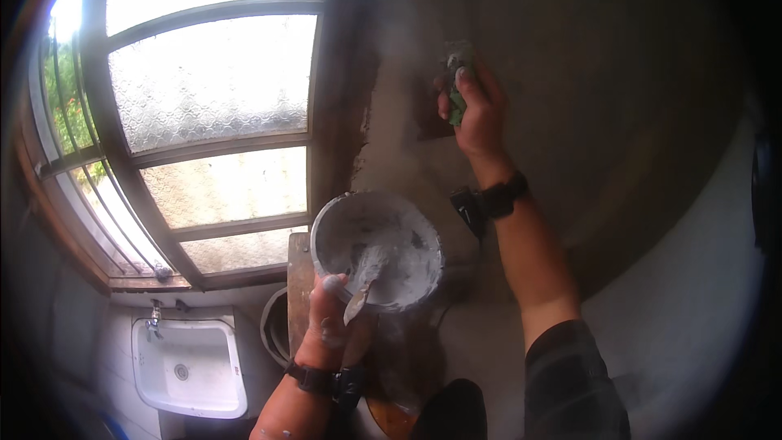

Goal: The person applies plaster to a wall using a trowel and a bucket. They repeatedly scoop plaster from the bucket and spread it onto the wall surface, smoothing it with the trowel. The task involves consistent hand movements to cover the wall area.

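My left hand (pixel 323 319) grips the near-left rim of a round bucket (pixel 346 216) and holds it tilted so its inside shows. Pale grey paste (pixel 407 248) coats the bucket's inside. A spatula (pixel 357 303) with a wooden handle leans in it, its paste-covered end inward and its handle over the rim beside my thumb. Higher up, my right hand (pixel 481 114) is closed around a small green object (pixel 457 106) with a whitish-grey upper end, close to the brownish wall (pixel 570 138). Its exact kind is unclear, and whether it touches the wall I cannot tell.
A large framed window (pixel 212 147) with patterned panes fills the left. Below it are a white sink (pixel 191 411) and a tap (pixel 155 315). Behind the bucket stand a wooden board (pixel 299 285) and a round container (pixel 273 330). Both my wrists wear black straps.
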### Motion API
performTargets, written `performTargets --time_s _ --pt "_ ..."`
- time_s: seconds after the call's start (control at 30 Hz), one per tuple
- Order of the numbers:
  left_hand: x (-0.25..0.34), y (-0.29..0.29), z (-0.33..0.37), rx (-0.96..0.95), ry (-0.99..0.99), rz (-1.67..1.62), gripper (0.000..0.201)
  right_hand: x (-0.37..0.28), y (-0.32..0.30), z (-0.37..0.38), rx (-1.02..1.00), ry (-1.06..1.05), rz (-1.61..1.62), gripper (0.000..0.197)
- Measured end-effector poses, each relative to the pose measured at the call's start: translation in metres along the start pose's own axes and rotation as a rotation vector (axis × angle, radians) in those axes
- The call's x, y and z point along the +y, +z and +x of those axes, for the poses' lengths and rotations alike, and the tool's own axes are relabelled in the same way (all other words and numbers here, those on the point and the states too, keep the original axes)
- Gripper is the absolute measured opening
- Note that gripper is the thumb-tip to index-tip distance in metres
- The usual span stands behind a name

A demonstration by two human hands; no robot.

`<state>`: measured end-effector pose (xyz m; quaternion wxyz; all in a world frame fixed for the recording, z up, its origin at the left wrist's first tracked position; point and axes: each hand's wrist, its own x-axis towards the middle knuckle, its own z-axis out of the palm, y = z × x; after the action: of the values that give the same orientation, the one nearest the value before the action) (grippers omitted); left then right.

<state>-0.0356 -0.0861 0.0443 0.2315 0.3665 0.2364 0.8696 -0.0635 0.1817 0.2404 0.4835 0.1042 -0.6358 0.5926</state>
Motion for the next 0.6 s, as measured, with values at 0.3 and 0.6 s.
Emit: performTargets --time_s 0.3,0.6 --pt "-0.003 -0.034 -0.006 0.226 -0.02 0.176 0.04 0.049 -0.009 -0.026 0.075 -0.035 -0.074 0.031" --pt "0.006 -0.026 0.007 0.425 -0.266 -0.261 0.045 0.041 -0.013 0.004 0.065 -0.186 -0.288 0.028"
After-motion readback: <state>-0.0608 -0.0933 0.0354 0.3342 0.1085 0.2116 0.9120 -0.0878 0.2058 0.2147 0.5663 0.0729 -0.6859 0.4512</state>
